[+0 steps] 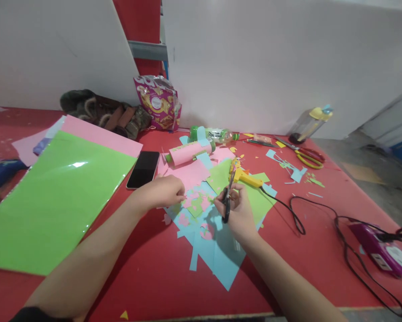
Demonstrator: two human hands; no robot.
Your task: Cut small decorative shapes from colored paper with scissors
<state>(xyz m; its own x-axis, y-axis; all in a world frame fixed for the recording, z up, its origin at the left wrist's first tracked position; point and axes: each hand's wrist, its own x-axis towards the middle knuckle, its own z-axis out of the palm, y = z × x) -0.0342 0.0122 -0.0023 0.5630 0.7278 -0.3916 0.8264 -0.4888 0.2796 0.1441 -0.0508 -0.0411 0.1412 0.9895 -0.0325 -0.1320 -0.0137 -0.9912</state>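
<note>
My right hand (239, 210) grips a pair of small scissors (226, 205) with black handles, blades pointing up and away over the paper. My left hand (163, 191) is closed in a pinch above the pile; what lies between the fingertips is too small to make out. Below and between both hands are pink and green paper scraps (198, 202) on light blue paper (226, 268). Just beyond my left hand lies a pink paper sheet (190, 173). A yellow hot glue gun (247, 178) rests on green paper (254, 201) past the scissors.
A pink-wrapped roll (187, 153) and a green-labelled bottle (214, 134) lie behind. A phone (143, 170) and green sheets (63, 192) are at left. At right are yellow-and-red-handled scissors (310, 158), a clear bottle (310, 125), a black cord (298, 219) and a purple box (382, 250).
</note>
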